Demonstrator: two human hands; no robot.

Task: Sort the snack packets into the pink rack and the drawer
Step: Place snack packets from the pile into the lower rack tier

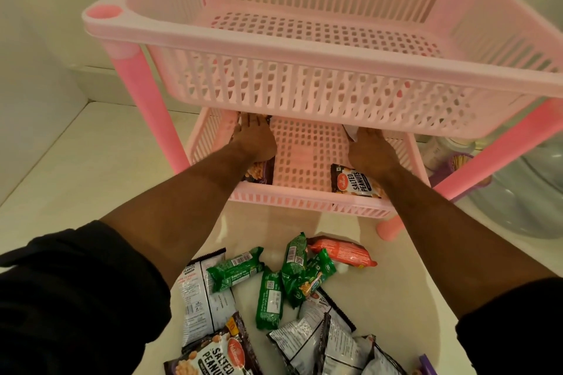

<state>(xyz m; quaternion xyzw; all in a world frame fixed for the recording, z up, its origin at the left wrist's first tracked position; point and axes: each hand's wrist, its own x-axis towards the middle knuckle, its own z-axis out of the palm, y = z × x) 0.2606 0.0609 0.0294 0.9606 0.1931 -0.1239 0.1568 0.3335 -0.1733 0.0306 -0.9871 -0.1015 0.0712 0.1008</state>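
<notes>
Loose snack packets [274,298] crowd the bottom of the frame while I press my left hand [254,143] and right hand [373,151], fingers flat, on two peanut packets [355,183] lying lengthwise in the pink rack [304,201] lower tray at centre

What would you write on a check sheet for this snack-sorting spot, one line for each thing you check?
Surface: pale floor, bare beside the rack.
Job's things: pink rack, top basket holds nothing visible; two salted peanut packets on the lower shelf; no drawer in view.
Clutter: loose pile on the floor of green packets, one orange packet and more peanut packets.
Hands: left hand lies flat on one packet; right hand rests on the other, fingers hidden under the top basket.
Cables: nothing seen.
Surroundings: pale wall; clear container right of the rack.
</notes>
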